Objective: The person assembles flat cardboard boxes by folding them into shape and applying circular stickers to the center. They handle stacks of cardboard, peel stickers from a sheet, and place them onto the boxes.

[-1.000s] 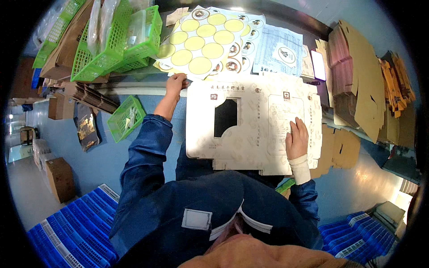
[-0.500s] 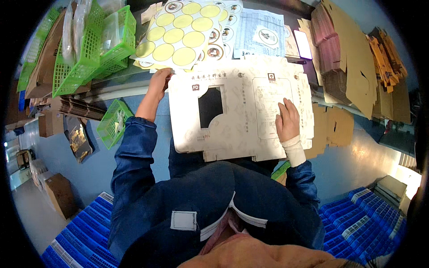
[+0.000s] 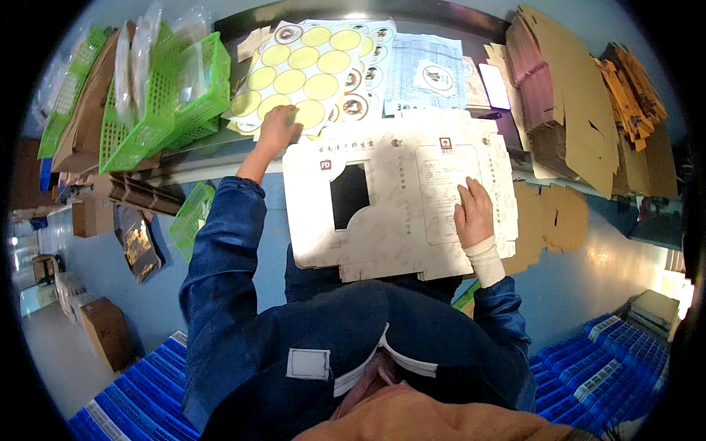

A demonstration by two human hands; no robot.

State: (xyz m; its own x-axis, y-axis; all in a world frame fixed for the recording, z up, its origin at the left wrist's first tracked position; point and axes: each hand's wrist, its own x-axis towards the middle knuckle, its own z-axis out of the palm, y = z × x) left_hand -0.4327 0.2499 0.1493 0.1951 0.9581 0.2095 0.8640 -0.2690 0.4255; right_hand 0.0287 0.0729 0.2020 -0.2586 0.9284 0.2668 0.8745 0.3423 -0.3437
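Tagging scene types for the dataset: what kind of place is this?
Likely a packaging workstation in a small factory or warehouse. A flat die-cut printed carton blank lies on the bench, beside a sheet of round yellow stickers. Stacks of brown cardboard blanks and green plastic baskets stand around.

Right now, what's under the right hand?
The right hand lies flat on a pale unfolded carton with a dark window cut-out. The bench beneath the carton is covered. The left hand touches a sheet of yellow round stickers.
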